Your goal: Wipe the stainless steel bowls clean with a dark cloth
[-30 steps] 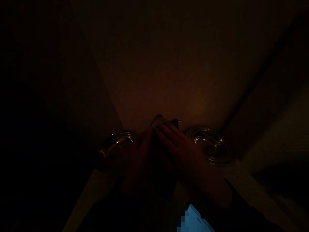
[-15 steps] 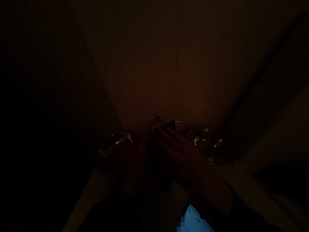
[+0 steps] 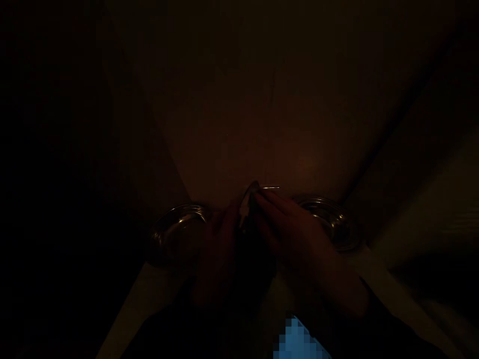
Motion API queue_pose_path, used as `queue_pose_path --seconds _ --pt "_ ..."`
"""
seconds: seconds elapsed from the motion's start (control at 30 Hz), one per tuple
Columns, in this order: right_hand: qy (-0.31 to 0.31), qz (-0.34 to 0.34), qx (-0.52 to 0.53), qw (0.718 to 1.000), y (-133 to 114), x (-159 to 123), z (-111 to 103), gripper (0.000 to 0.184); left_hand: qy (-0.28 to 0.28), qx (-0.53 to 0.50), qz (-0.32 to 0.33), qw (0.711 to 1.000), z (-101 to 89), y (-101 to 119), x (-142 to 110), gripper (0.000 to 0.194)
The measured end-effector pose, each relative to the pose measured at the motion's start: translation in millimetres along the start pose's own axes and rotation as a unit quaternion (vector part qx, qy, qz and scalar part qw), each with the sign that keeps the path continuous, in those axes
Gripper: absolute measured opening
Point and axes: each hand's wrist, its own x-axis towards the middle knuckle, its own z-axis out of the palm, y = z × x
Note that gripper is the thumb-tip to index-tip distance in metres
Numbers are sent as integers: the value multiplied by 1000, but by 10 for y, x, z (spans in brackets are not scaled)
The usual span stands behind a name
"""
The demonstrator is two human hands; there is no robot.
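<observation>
The scene is very dark. Between my two hands is a dark object (image 3: 245,212) with a pointed top and a paler, faintly shining side; its kind cannot be made out. My left hand (image 3: 218,244) lies along its left side, fingers bent and dim. Against its right side my right hand (image 3: 290,227) presses with fingers close together, pointing up and left. Both hands appear to grip it. Just beyond the right fingertips, a thin bright metal rod (image 3: 271,187) sticks out sideways. The object's lower part is lost in shadow.
A shiny round metal dish (image 3: 159,234) stands left of my hands, and a second metal dish (image 3: 342,224) stands at the right, partly behind my right hand. Pale surface edges (image 3: 130,304) run below. A blue-lit, partly pixelated panel (image 3: 303,344) shows at the bottom.
The dark object has turned, showing more of its pale side, and its tip has shifted right. My right hand has moved slightly right. More of the thin rod is visible.
</observation>
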Motion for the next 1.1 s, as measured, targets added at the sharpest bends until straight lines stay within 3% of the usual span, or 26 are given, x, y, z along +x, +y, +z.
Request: queue_pose_path --seconds 0.17,0.37,0.53,0.7,0.93,1.1 --pt "-27 -62 -10 998 -113 -38 -6 40 28 -24 11 999 7 -2 30 34" --pt "-32 -109 -7 993 -195 -61 10 42 119 36 25 992 2 41 85 30" --pt "-15 -93 -6 996 -151 -62 81 44 94 13 11 995 -2 57 75 33" --pt "-3 -31 27 999 -24 -37 76 46 33 -25 -5 999 22 44 48 33" --pt "0 19 89 996 126 -3 -30 43 68 -12 -9 998 -16 66 40 36" --pt "1 -15 40 999 57 -30 -10 45 58 -54 -21 997 -17 35 91 32"
